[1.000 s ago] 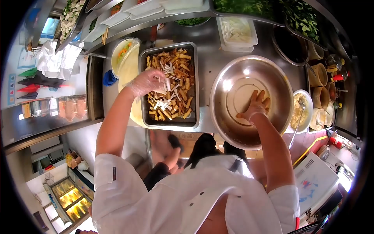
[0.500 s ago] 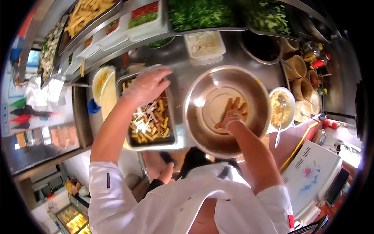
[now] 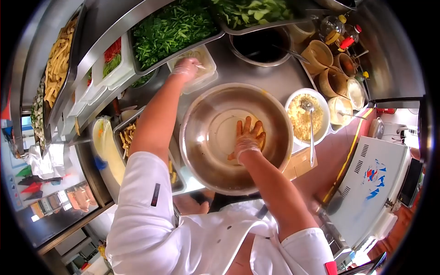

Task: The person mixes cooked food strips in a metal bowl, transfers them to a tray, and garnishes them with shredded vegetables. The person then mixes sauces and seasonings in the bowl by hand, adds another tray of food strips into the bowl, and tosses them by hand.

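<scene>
At the frame's upper centre, the left hand (image 3: 185, 68) reaches over the plastic tub (image 3: 209, 73), its fingers' grip unclear; mid-frame, the right hand (image 3: 248, 141) spreads its fingers inside the steel bowl (image 3: 199, 126).

A strip of steel counter (image 3: 234, 74) leaves passage between the mixing bowl (image 3: 199, 137) and the dark-filled pot (image 3: 256, 63). The left forearm (image 3: 156, 117) bars the way over the metal tray (image 3: 181, 176); the chopped-greens tray (image 3: 197, 45) overhangs the plastic tub (image 3: 209, 68) at far left.
</scene>
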### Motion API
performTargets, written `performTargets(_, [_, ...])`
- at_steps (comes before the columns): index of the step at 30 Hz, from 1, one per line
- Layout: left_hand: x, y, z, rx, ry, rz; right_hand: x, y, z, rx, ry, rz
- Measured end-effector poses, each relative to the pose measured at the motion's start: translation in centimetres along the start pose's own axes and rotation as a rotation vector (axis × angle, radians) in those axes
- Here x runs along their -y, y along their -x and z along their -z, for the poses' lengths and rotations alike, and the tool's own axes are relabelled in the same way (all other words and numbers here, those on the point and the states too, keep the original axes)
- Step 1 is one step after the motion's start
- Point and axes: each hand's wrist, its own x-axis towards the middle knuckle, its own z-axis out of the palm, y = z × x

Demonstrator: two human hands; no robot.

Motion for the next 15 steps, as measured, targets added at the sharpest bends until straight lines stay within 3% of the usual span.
performTargets(4, [3.6, 0.6, 1.0, -0.254, 0.414, 0.103, 0.3, 0.2, 0.3, 0.009, 0.014, -0.007])
performTargets(5, [4.1, 0.8, 1.0, -0.306, 0.769, 0.181, 0.5, 0.3, 0.3, 0.013, 0.026, -0.009])
performTargets(8, [5.9, 4.0, 1.8, -0.303, 1.27, 0.137, 0.9, 0.1, -0.1, -0.009, 0.004, -0.029])
performTargets(10, [7.1, 7.1, 2.7, -0.286, 1.464, 0.15, 1.0, 0.2, -0.1, -0.026, 0.023, -0.03])
performTargets(15, [10.8, 21.5, 6.2, -0.398, 1.539, 0.148, 2.6, 2.2, 1.1, -0.034, 0.068, -0.057])
